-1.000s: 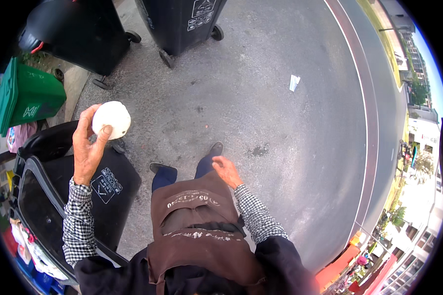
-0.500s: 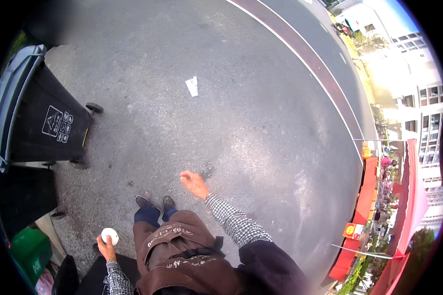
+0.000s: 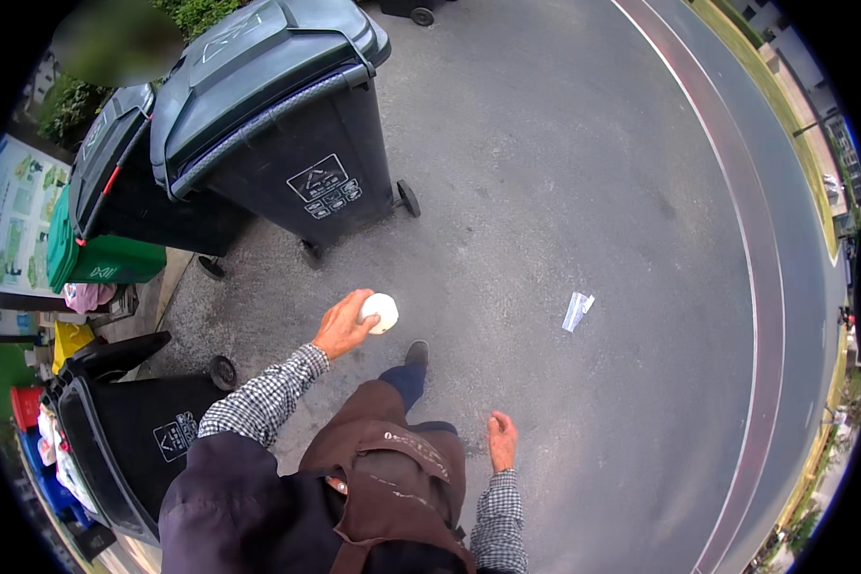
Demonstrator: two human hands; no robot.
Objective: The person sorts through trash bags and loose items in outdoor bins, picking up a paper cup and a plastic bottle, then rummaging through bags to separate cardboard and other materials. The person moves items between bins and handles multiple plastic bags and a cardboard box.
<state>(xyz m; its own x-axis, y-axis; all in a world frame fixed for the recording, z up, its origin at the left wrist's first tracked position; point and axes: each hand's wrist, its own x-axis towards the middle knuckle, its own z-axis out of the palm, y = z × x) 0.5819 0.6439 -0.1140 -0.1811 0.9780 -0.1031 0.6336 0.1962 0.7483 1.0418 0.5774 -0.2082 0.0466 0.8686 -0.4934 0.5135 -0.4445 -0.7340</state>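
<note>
In my left hand [image 3: 342,327] is a small round white object [image 3: 380,314], gripped at its edge with the thumb on the near side; its exact kind cannot be made out. The left arm, in a checked sleeve, reaches forward past my apron [image 3: 383,459]. My right hand [image 3: 502,442] hangs low at my right side, its fingers loosely bent and apart, with nothing visible in it. Ahead and to its right, a crumpled white piece of litter [image 3: 577,311] lies on the asphalt.
A large dark grey wheeled bin [image 3: 287,134] with its lid down stands ahead left, another dark bin [image 3: 124,172] beside it. A green bin [image 3: 115,258] is behind them. Near left, a black wheeled bin [image 3: 153,421] has white bags beside it. A curving red strip [image 3: 761,335] crosses the right.
My view has swung left, so the bins sit closer and more central. My left hand has come up and forward, still holding the white object. The right hand has dropped lower.
</note>
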